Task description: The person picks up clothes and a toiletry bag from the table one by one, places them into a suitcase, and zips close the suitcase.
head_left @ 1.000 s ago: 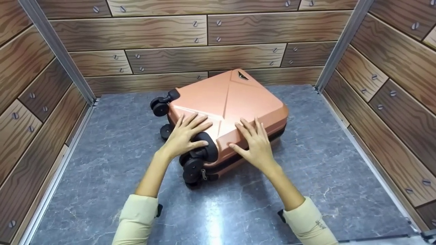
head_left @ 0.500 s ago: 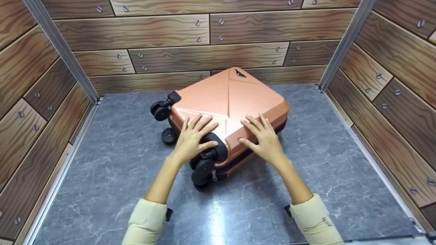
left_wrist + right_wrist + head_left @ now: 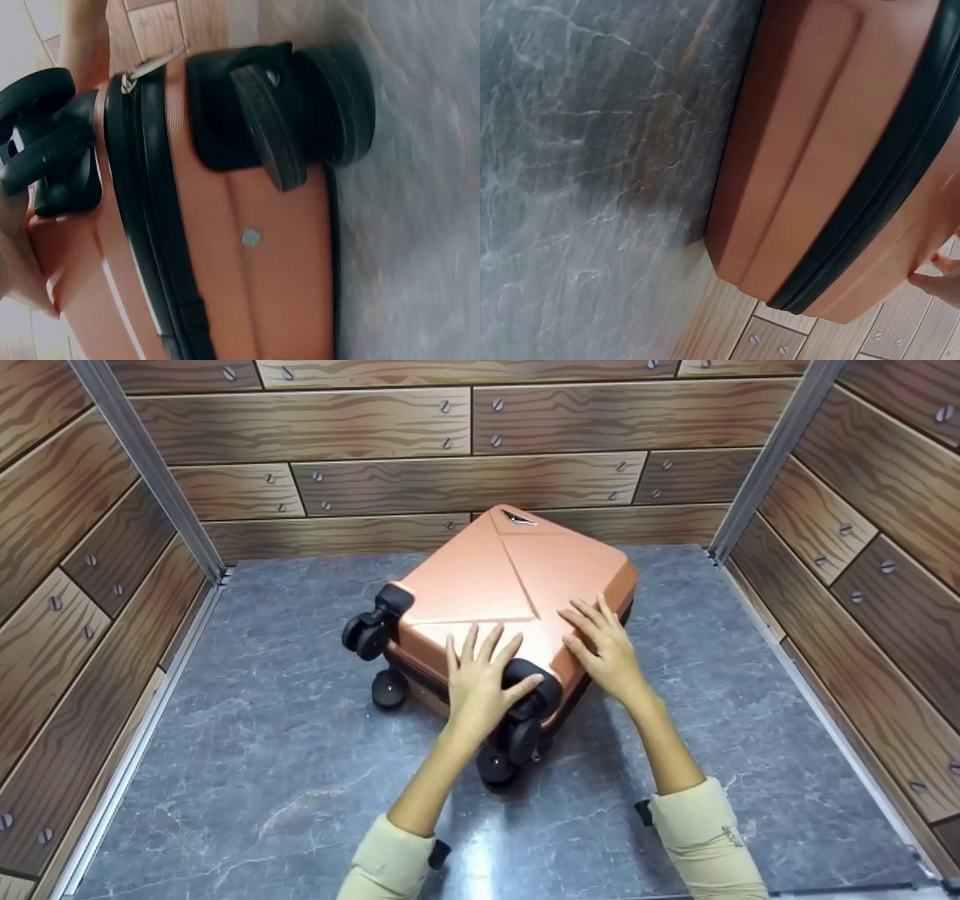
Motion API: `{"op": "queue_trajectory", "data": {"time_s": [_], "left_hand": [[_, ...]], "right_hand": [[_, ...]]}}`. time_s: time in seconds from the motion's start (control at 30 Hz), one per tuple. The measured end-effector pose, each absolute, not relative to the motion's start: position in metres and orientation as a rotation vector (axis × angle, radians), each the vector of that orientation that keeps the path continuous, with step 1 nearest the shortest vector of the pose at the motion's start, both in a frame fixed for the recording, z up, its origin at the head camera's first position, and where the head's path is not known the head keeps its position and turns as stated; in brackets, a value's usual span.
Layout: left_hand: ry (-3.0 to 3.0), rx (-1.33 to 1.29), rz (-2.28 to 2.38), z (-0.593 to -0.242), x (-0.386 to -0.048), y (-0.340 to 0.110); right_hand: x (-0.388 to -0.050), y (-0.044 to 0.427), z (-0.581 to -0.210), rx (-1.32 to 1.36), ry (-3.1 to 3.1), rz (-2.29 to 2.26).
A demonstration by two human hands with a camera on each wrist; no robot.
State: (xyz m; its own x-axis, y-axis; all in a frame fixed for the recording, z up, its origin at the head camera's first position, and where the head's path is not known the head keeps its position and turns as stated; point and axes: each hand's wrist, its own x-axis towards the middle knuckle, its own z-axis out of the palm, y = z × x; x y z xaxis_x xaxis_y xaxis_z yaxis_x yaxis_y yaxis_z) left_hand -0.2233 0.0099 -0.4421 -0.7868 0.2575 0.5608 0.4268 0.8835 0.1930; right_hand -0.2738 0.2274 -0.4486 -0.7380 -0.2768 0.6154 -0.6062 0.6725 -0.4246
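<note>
A rose-gold hard-shell suitcase (image 3: 555,555) lies flat on the floor, its wheel end turned to the near left. Spread, straight fingers of my left hand (image 3: 477,690) rest on the near edge of the shell, the thumb lying over the black wheel housing (image 3: 534,679). My right hand (image 3: 609,654) touches the suitcase's right edge with extended fingers. In the left wrist view, black wheels (image 3: 337,105) and a zip pull (image 3: 154,67) show at the wheel end. The right wrist view shows the black zip band (image 3: 877,195) and part of my right hand at the right border.
Grey marbled flooring (image 3: 285,735) surrounds the suitcase. Wood-patterned panels form the back wall (image 3: 375,427), the left wall (image 3: 60,585) and the right wall (image 3: 885,585), with metal posts (image 3: 154,472) at the corners.
The suitcase has turned counterclockwise on the floor: its near wheel corner swung right, its far logo corner moved left. Both hands moved right, the left one farther, staying on the shell.
</note>
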Motion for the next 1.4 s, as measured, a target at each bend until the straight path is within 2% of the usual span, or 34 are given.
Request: {"op": "queue_trajectory", "data": {"time_s": [0.27, 0.43, 0.6, 0.83, 1.13, 1.4], "left_hand": [[-2.474, -0.585, -0.406, -0.444, -0.225, 0.009], [-2.553, -0.859, -0.277, -0.436, -0.238, -0.022], [-2.538, -1.09, -0.245, -0.43, -0.259, -0.064], [-2.364, -1.016, -0.252, -0.443, -0.275, -0.088], [-2.309, -0.929, -0.29, -0.449, -0.269, -0.077], [-2.322, -0.721, -0.287, -0.453, -0.249, -0.047]], "right_hand": [[-0.244, 0.211, -0.438, 0.619, -2.479, 0.785], [-0.222, 0.195, -0.434, 0.753, -2.488, 0.685], [-0.214, 0.187, -0.439, 0.794, -2.449, 0.601], [-0.212, 0.189, -0.445, 0.77, -2.431, 0.622], [-0.216, 0.197, -0.447, 0.783, -2.379, 0.662], [-0.228, 0.221, -0.448, 0.919, -2.319, 0.833]]}}
